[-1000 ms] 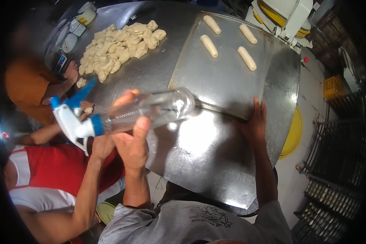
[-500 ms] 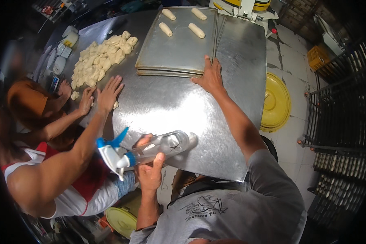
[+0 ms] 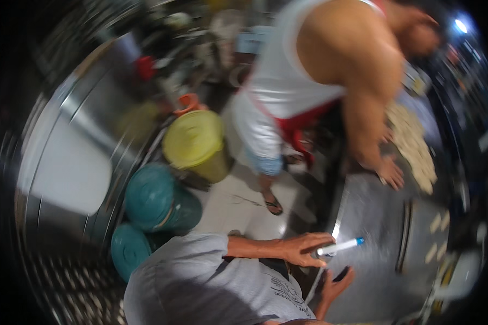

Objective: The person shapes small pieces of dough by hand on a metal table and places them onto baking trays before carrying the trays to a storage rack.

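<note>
My left hand (image 3: 308, 249) is closed around a spray bottle (image 3: 340, 247) with a white head and blue tip, at the near edge of the steel table (image 3: 363, 211). The bottle's body is mostly hidden by the hand. Just beyond it, my right hand (image 3: 339, 284) is over the table with thumb and fingers apart, touching no bottle that I can see. A baking tray (image 3: 416, 233) lies to the right, with several pale dough rolls (image 3: 435, 223) on it.
A co-worker (image 3: 331, 59) in a white top and red apron leans over the table, a hand (image 3: 390, 172) beside the dough heap (image 3: 412, 143). A yellow lidded bin (image 3: 195, 141) and teal bins (image 3: 153, 197) stand on the floor. Left is a steel unit (image 3: 81, 119).
My view has swung far to the left, bringing in the bins and steel unit. My right hand has left the tray stack and is now near the spray bottle, still in my left hand.
</note>
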Demonstrator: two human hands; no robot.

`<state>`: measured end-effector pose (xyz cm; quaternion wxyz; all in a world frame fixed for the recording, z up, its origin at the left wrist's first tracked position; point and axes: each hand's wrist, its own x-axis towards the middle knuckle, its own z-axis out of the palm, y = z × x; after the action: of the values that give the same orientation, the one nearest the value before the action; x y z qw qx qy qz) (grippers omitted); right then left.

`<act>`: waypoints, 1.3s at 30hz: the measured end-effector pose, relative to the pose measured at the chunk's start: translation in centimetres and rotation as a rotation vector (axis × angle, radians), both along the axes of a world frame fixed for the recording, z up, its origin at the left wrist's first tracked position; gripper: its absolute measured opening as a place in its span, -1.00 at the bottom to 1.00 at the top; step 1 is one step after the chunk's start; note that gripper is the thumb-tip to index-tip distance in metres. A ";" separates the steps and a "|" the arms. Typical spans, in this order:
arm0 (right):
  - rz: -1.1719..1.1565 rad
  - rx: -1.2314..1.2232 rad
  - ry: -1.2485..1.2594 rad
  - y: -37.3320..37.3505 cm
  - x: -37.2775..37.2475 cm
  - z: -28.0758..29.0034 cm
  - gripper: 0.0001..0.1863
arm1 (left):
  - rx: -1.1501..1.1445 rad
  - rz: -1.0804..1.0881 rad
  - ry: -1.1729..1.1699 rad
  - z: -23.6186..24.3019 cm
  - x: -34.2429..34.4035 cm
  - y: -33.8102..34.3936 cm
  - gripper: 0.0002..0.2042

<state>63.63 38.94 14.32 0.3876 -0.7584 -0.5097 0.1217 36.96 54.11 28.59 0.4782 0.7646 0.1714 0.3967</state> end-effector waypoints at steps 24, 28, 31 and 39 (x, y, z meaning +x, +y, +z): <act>2.023 -0.077 0.162 10.8 -46.4 11.6 0.06 | -0.481 1.694 -0.061 -3.2 -28.0 -25.2 -0.27; 2.056 -0.379 0.010 12.0 -46.9 7.3 -0.09 | -0.380 2.123 -0.079 -3.3 -31.1 -32.9 -0.29; 2.023 -0.592 -0.058 12.8 -47.0 3.8 -0.21 | -0.217 2.399 -0.214 -0.8 -37.1 -38.9 -0.35; 1.749 -0.519 -0.368 10.0 -52.1 -0.5 -0.35 | 0.618 2.552 0.438 28.9 -65.8 -51.5 -0.31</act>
<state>11.48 48.91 13.83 -0.1106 -0.1748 -0.9102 0.3588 -28.89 2.64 57.47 -0.4556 0.1932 0.7398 0.4559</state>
